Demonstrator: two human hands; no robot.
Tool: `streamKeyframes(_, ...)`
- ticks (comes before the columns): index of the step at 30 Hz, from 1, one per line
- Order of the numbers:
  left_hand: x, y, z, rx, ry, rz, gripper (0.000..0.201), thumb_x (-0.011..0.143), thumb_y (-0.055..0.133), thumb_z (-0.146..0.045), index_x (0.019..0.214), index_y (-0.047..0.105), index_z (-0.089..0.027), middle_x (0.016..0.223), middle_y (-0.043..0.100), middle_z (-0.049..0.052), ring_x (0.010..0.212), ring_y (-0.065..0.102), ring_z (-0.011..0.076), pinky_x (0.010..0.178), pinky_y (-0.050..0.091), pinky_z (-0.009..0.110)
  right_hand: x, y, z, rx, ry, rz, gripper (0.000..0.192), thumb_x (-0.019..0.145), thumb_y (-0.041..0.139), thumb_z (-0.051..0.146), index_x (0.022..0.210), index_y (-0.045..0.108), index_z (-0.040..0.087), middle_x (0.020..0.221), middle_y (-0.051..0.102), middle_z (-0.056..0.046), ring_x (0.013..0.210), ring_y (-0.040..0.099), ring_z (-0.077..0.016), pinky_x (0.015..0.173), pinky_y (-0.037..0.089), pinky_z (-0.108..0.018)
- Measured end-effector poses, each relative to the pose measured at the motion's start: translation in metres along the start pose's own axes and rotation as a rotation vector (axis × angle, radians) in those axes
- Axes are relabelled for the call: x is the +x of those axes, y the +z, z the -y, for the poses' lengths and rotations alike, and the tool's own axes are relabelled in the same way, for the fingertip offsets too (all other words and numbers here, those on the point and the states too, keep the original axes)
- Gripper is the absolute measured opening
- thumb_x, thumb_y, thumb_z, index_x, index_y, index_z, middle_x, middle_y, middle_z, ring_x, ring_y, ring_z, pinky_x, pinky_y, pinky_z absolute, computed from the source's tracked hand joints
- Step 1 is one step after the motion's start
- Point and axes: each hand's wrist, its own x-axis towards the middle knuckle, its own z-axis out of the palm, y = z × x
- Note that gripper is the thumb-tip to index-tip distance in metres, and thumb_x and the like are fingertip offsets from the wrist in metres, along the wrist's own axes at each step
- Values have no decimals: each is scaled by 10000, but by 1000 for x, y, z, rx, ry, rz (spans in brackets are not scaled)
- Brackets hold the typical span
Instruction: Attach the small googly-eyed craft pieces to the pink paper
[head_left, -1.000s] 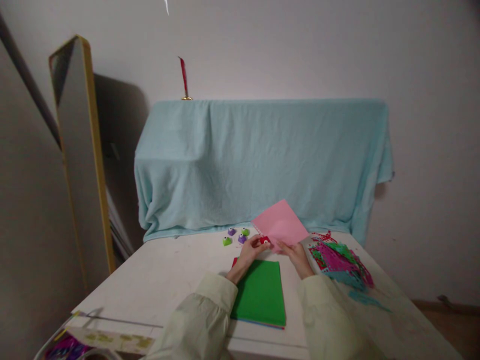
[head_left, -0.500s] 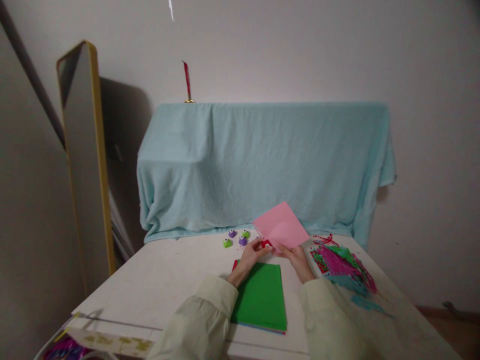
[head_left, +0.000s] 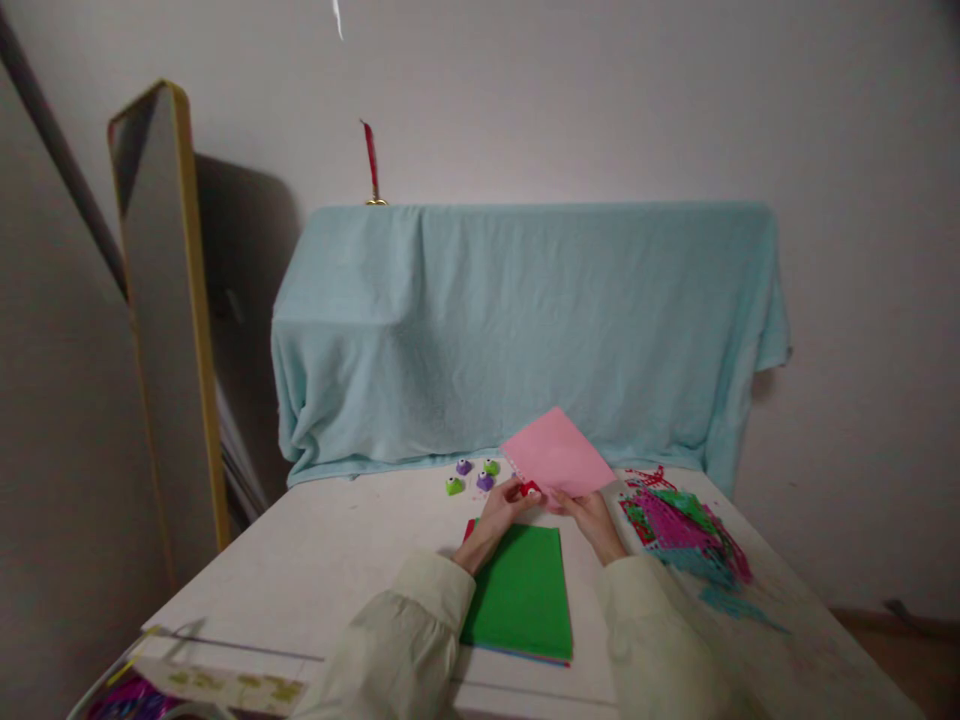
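My left hand point(head_left: 499, 512) grips a small red paper punch point(head_left: 530, 488) at the lower left edge of a pink paper sheet point(head_left: 556, 454). My right hand point(head_left: 596, 517) pinches the sheet's lower edge and holds it tilted up off the white table point(head_left: 322, 560). Below both hands lies a stack of coloured sheets with a green sheet point(head_left: 521, 590) on top. Several small punches, purple point(head_left: 464, 467) and green point(head_left: 454, 486), sit just left of my left hand.
A heap of punched paper scraps point(head_left: 686, 525) in pink, green, red and blue lies right of my hands. A light blue cloth point(head_left: 525, 320) drapes something at the table's back. A gold-framed mirror point(head_left: 161, 300) leans at the left. A box edge point(head_left: 217, 680) shows bottom left.
The pink sheet has shifted slightly left in my hands, with the punch staying at its edge. The view has barely moved.
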Motion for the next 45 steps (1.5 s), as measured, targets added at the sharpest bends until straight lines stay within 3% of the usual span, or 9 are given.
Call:
streamKeyframes(8, 0, -2, 0, -43, 21, 34, 350, 664, 742, -366, 908, 672, -125, 867, 666, 76, 815, 596, 187, 808, 427, 312, -1, 1, -4, -8, -32, 7, 494, 616, 765, 399, 1059, 647, 212, 1002, 697, -65, 800, 666, -241, 589, 570, -330)
streamKeyframes(14, -5, 0, 0, 24, -28, -56, 317, 659, 727, -400, 794, 666, -120, 766, 640, 52, 698, 556, 151, 697, 405, 267, -1, 5, -4, -13, -29, 5, 553, 553, 800, 387, 1054, 650, 208, 981, 701, -68, 732, 661, -224, 535, 561, -299)
streamKeyframes(19, -7, -2, 1, 14, -33, -130, 305, 669, 714, -386, 806, 657, -119, 767, 637, 52, 693, 543, 144, 666, 388, 251, -3, 7, 2, -87, 13, 48, 487, 576, 778, 448, 948, 701, 143, 837, 720, -90, 631, 653, -212, 537, 553, -305)
streamKeyframes(24, -6, -3, 1, 13, -68, -117, 336, 650, 727, -409, 788, 659, -111, 774, 633, 59, 676, 530, 132, 646, 381, 239, -6, 7, 6, -102, 11, 31, 478, 606, 749, 486, 906, 704, 117, 805, 718, -89, 625, 660, -211, 552, 551, -305)
streamKeyframes(29, -5, 0, -3, 29, -50, -31, 394, 638, 730, -458, 800, 662, -105, 763, 634, 66, 697, 544, 148, 664, 391, 252, -7, 8, 5, -84, 5, -18, 482, 615, 747, 459, 969, 674, 140, 858, 714, -73, 654, 658, -212, 531, 548, -304)
streamKeyframes(35, -5, 6, -11, 105, -80, -14, 451, 592, 745, -506, 818, 667, -123, 745, 635, 52, 735, 561, 176, 688, 398, 263, -2, 2, -1, -125, -131, -79, 396, 669, 728, 392, 973, 659, 149, 945, 701, -75, 842, 644, -227, 682, 537, -306)
streamKeyframes(40, -5, 7, -10, 98, -82, 7, 461, 587, 755, -494, 839, 665, -119, 742, 634, 46, 735, 564, 173, 684, 399, 257, 1, -2, -6, -180, -95, -92, 411, 681, 706, 439, 920, 674, 106, 817, 707, -88, 670, 635, -214, 521, 508, -284)
streamKeyframes(45, -4, 7, -6, 63, -60, 47, 429, 623, 756, -438, 891, 666, -115, 817, 659, 66, 733, 573, 158, 688, 404, 250, -1, -2, -1, -206, -98, -140, 431, 674, 698, 478, 877, 690, 98, 777, 706, -100, 658, 634, -209, 523, 499, -268)
